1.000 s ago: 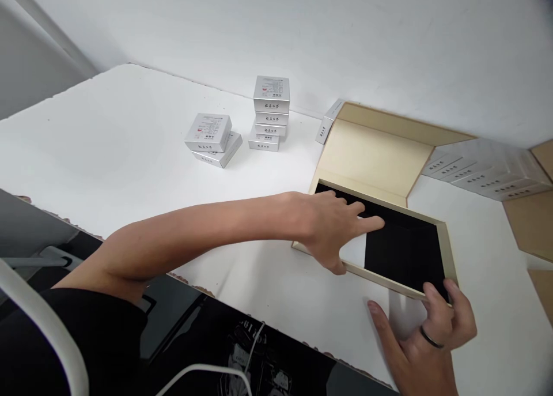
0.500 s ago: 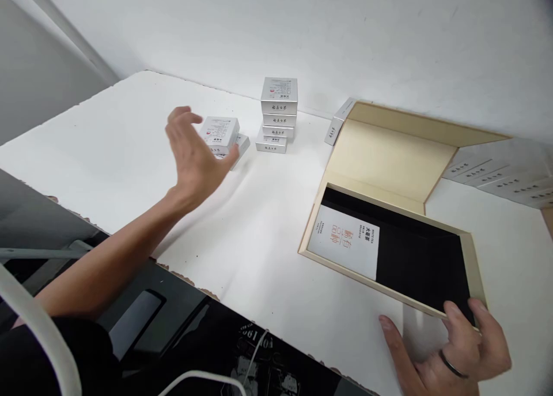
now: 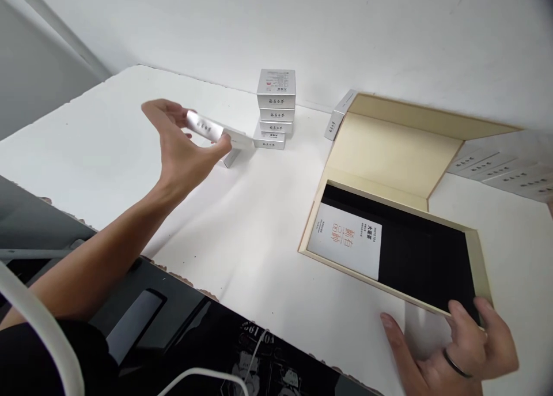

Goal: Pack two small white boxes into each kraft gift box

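My left hand (image 3: 179, 148) is closed on a small silver tea box (image 3: 211, 129), thumb on the near side and fingers behind, holding it tilted. Partly hidden beneath it, another silver box (image 3: 230, 158) lies on the table. With fingers over the near right corner, my right hand (image 3: 460, 350) grips a cream gift box (image 3: 363, 273) and wears a dark ring. The gift box's lid (image 3: 389, 154) stands open at the back. Inside, a silver-white tea box (image 3: 351, 240) fills the left part, and black lining (image 3: 425, 266) shows on the right.
A stack of several silver boxes (image 3: 276, 105) stands near the wall. One more silver box (image 3: 340, 116) leans beside the lid, and a row of them (image 3: 501, 162) sits behind it at right. White cables (image 3: 203, 374) hang below the table's ragged front edge.
My left hand has closed on the top silver box and lifted it off the one below, tilting it. My right hand stays at the gift box corner.
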{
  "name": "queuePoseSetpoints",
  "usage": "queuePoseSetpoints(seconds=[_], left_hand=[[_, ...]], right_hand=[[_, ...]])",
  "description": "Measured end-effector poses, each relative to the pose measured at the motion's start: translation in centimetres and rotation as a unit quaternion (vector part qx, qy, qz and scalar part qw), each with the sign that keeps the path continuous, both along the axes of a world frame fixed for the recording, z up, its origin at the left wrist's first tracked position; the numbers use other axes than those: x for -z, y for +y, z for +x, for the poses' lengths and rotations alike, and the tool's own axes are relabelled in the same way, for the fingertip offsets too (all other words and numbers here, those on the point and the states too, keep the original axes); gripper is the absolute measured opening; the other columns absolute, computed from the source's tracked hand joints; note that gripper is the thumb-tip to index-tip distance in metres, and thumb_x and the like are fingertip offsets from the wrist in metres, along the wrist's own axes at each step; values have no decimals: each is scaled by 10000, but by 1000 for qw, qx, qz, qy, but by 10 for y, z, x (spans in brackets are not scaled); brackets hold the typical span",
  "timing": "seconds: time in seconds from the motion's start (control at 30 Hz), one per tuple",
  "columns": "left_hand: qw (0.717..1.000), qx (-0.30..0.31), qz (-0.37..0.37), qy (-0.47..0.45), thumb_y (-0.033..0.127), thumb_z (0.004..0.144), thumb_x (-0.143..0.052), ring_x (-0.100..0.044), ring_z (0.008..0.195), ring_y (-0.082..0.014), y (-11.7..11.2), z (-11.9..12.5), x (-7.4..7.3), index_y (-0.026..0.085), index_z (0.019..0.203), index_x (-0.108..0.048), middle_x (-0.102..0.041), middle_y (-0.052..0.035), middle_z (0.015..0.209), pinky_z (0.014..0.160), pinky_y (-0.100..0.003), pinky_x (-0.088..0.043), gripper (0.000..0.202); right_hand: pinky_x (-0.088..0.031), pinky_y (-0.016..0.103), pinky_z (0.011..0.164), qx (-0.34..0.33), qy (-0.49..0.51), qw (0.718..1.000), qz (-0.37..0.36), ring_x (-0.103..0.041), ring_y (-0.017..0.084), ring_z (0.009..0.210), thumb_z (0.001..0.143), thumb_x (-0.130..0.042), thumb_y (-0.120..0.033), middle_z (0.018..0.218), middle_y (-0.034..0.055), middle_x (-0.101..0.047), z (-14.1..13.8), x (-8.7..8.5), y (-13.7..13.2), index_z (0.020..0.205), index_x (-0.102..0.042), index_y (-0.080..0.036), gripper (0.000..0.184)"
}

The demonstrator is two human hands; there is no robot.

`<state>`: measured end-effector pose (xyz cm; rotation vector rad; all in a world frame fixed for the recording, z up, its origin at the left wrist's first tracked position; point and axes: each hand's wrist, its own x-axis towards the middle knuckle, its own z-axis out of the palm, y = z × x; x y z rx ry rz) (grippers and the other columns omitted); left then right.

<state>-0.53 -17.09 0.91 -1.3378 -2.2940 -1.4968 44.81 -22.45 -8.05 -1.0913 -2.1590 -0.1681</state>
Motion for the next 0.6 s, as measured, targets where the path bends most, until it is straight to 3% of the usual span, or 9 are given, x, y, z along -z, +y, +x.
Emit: queuePoseSetpoints(seconds=[0.13, 0.27, 0.43, 0.53, 0.6], left_hand=[[987, 148, 19, 65, 319, 688, -847, -648, 1178, -274, -3, 31, -20, 296, 1106, -285, -582, -40, 1257, 977, -497, -512, 701], [954, 282, 7, 103, 437, 679, -887, -679, 1193, -334, -1, 66, -36, 312, 1179, -351, -540, -79, 1329, 948, -517, -544, 744], [880, 446, -6, 163, 353, 751, -868, -638, 1249, -376, 7, 132, -60, 289, 1233, -466, -603, -88, 1281, 1017, -585, -517, 631], [828, 515, -73, 210, 282, 791, -845, -670, 1128, -334, 11, 164, -61, 265, 1277, -482, -664, -67, 1263, 1013, -555, -484, 608], [804, 533, -115, 235, 285, 797, -852, -664, 1100, -326, 11, 173, -56, 226, 1315, -464, -678, -97, 1271, 1014, -523, -454, 649]], right_hand=[[-513, 682, 1056, -4, 4, 1000, 5, -303, 446, 1514, 851, -863, -353, 1677, 275, -182, -2, 0, 1, 1669, -249, -156, 1042], [-524, 665, 1020, -10, 2, 1000, -6, -392, 417, 1441, 860, -858, -346, 1669, 292, -169, -3, -2, 0, 1670, -226, -155, 1045], [-512, 640, 1044, -4, -5, 1000, -15, -344, 408, 1478, 865, -855, -341, 1682, 277, -141, -4, -6, -3, 1682, -189, -189, 1065], [-459, 657, 1110, -4, -10, 1000, -17, -277, 402, 1526, 887, -835, -362, 1687, 260, -140, -5, -8, -3, 1684, -181, -200, 1043], [-426, 673, 1141, -5, -6, 1000, -22, -259, 397, 1538, 894, -829, -359, 1687, 256, -143, -5, -8, -3, 1683, -181, -197, 1034]])
